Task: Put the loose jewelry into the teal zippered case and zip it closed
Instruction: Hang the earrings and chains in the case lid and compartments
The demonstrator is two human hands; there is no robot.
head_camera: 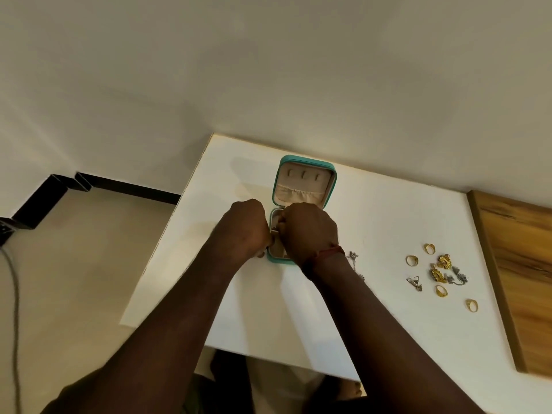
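Note:
The teal zippered case [331,186] lies open on the white table [388,222], its lid tilted back to show a beige lining with a pocket and small hooks. Both hands are bunched over its base compartment. My left hand [245,227] is closed at the base's left edge. My right hand [309,230] curls over the base and hides what its fingers hold. A silver chain [353,256] lies beside my right wrist. Loose jewelry sits to the right: several gold rings [411,260], gold earrings [444,261], a silver piece [458,277] and a triangular pendant [414,282].
A wooden board [519,264] borders the table's right side. The table's left edge [167,234] drops to a beige floor with black skirting [128,186] and a grey cable [13,294]. A plain wall stands behind the case.

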